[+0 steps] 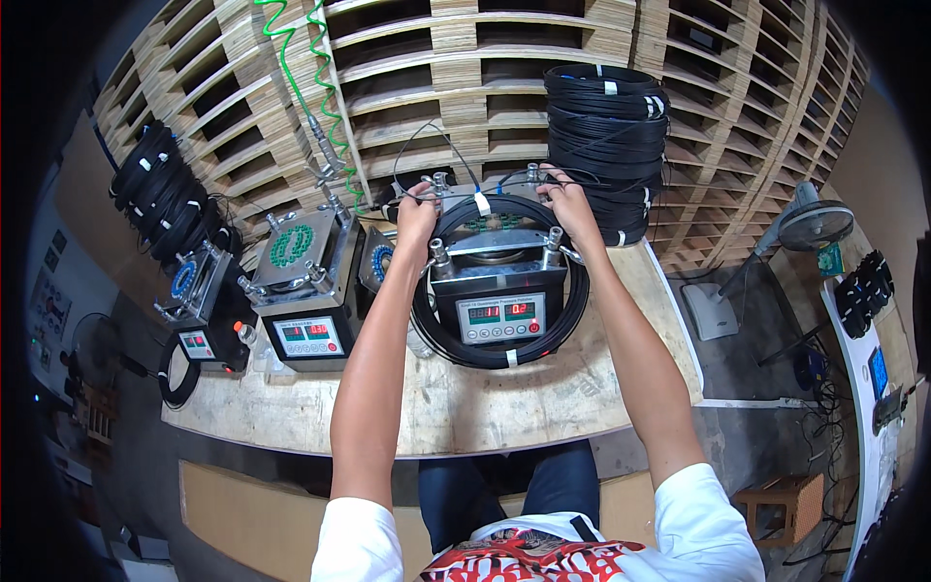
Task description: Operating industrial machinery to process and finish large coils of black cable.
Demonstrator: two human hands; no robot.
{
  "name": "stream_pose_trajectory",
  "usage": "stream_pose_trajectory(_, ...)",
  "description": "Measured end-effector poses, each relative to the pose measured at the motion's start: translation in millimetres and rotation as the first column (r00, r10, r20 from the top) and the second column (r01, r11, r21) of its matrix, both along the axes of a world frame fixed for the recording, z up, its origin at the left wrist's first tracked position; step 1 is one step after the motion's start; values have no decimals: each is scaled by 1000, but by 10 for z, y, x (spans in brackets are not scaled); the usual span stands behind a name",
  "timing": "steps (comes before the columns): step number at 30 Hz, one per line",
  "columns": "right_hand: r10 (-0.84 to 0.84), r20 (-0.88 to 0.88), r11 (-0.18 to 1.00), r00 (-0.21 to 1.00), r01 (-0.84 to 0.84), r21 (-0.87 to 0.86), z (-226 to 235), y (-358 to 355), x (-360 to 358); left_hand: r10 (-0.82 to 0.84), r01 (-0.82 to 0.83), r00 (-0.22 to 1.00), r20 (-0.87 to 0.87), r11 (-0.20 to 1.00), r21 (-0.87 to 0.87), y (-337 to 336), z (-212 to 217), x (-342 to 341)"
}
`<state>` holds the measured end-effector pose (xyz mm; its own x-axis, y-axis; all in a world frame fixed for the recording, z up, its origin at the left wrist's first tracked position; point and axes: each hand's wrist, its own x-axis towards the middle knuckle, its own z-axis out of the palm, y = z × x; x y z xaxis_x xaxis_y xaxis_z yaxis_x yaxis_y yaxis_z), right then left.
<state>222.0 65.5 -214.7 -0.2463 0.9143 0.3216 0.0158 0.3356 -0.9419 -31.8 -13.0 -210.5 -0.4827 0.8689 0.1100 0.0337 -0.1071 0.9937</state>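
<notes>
Black cable coil (475,354) round the machine (499,317) toward the tabletop's (504,412) far edge could snag if our left hand (417,211) and right hand (568,202), fingers curled, hold unclear, tug unevenly.

The left arm (373,378) and right arm (642,361) are pointing across the tabletop (272,412) toward its far edge. The left hand (417,209) and right hand (567,201) are holding their fingers bent.
</notes>
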Motion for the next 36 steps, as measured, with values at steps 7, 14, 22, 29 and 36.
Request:
stream_pose_trajectory(7,-46,-27,998,999,47,32,-56,23,-50,-35,34,999,-37,999,-40,5,-55,-84)
stream_pose_trajectory(14,-53,46,993,998,48,105,-84,78,-23,54,-56,995,-84,998,-14,41,-88,-60)
stream_pose_trajectory(22,37,-35,998,999,-35,50,-45,7,-37,47,-46,998,-43,999,20,106,-161,-120)
stream_pose_trajectory(29,-12,24,997,1000,10,81,-59,29,0,28,-26,997,-74,999,21,68,-118,-54)
stream_pose_trajectory(36,-38,34,994,999,34,108,-48,25,-11,25,-24,992,-127,1000,10,58,-110,-60)
